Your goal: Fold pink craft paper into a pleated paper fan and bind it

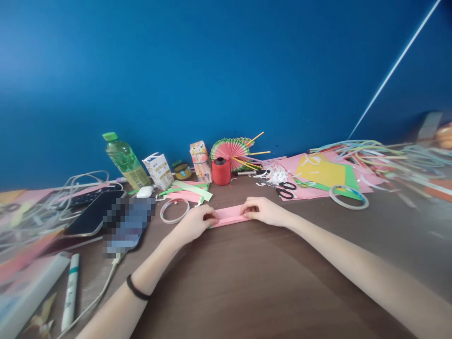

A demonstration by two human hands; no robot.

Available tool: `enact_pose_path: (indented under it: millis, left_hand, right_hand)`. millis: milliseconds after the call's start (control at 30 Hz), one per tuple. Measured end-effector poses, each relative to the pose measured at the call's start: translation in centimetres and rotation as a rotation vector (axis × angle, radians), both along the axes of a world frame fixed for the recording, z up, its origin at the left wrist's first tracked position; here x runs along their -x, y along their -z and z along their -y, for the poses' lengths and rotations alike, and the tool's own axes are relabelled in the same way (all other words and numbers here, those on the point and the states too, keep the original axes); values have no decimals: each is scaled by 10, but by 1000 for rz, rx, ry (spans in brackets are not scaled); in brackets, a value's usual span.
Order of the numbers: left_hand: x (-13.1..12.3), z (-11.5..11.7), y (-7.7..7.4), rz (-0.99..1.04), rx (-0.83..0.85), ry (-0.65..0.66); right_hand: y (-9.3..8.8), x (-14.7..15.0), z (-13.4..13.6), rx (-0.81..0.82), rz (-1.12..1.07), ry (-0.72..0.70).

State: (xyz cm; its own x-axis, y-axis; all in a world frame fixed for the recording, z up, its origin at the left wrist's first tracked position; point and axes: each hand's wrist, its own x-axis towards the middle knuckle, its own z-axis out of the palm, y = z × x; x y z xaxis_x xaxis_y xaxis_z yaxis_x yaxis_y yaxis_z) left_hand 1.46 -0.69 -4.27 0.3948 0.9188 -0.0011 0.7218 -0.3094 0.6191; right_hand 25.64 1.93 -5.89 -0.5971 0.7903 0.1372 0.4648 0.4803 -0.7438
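A folded strip of pink paper (229, 216) lies on the brown table (254, 278) in front of me. My left hand (195, 222) presses and pinches the strip's left end with its fingers curled. My right hand (263, 210) pinches the right end, fingers bent over the fold. A black band circles my left wrist.
Two phones (106, 219) lie at left with cables and a marker (70, 292). Behind the strip stand a green bottle (125, 160), small cartons, a red spool (221, 171) and a paper fan (230, 149). Scissors (286, 189), coloured sheets and tape rings (349, 197) lie right.
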Motion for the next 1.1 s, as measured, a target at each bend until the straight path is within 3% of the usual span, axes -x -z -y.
enact_pose_path:
  millis: [367,767,1100]
  left_hand:
    - [-3,1,0,-2,-9,21]
    - [-9,6,-1,-25,-38,81]
    - [-8,4,-1,-98,-75,169]
  right_hand:
    - [3,0,-2,60,-40,-17]
    - [2,5,1,9,-11,-2]
    - [6,1,2,-96,21,-160]
